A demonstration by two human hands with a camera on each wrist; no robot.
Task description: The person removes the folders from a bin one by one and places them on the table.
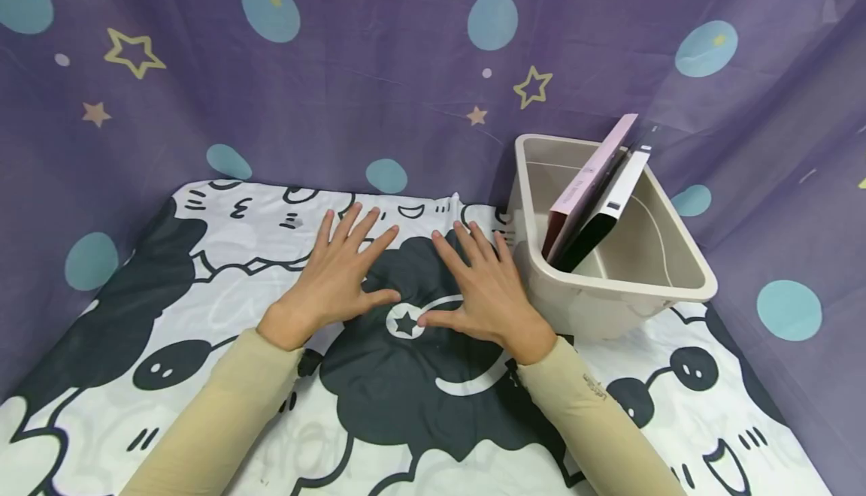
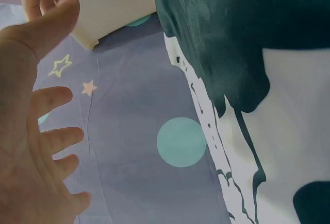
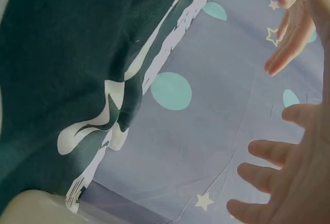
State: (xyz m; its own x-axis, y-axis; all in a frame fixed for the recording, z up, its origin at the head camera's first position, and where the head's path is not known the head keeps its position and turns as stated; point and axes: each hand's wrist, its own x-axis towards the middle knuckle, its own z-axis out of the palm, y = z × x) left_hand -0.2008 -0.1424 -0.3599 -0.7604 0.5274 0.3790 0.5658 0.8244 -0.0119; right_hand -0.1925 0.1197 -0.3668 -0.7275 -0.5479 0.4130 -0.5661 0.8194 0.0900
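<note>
Both hands are held out side by side over the patterned cloth, palms down with fingers spread. My left hand [image 1: 338, 278] holds nothing, and its thumb points toward the other hand. My right hand [image 1: 490, 293] is likewise without anything in it, just left of a beige plastic bin [image 1: 602, 304]. Inside the bin, a pink book-like item [image 1: 591, 169] and a black-and-white one [image 1: 619, 195] lean toward the right. Their lower ends are partly hidden by the bin wall. In the left wrist view the fingers [image 2: 62, 141] are straight and apart.
The black-and-white cartoon cloth [image 1: 419, 406] covers the surface under the hands. Behind it hangs a purple curtain [image 1: 379, 90] printed with stars and blue ovals, which also runs along both sides. The bin stands at the back right, close to the curtain.
</note>
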